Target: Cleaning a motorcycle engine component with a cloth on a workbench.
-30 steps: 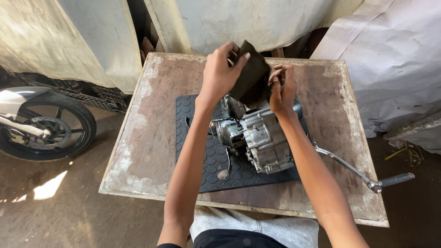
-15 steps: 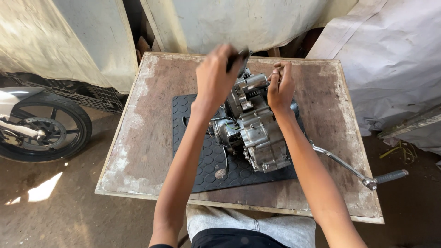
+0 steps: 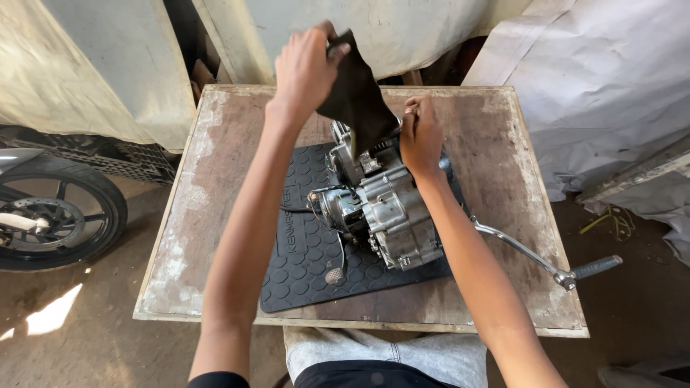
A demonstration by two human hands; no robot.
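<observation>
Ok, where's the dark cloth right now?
In the head view, the dark cloth hangs from the left hand, raised over the far end of the engine, with the right hand just to its right, gripping the cloth's lower edge.

Both bare arms reach forward over the engine point(image 3: 381, 208). The left hand point(image 3: 305, 68) is raised above it, fingers pinched; the right hand point(image 3: 422, 136) grips its top edge.
</observation>
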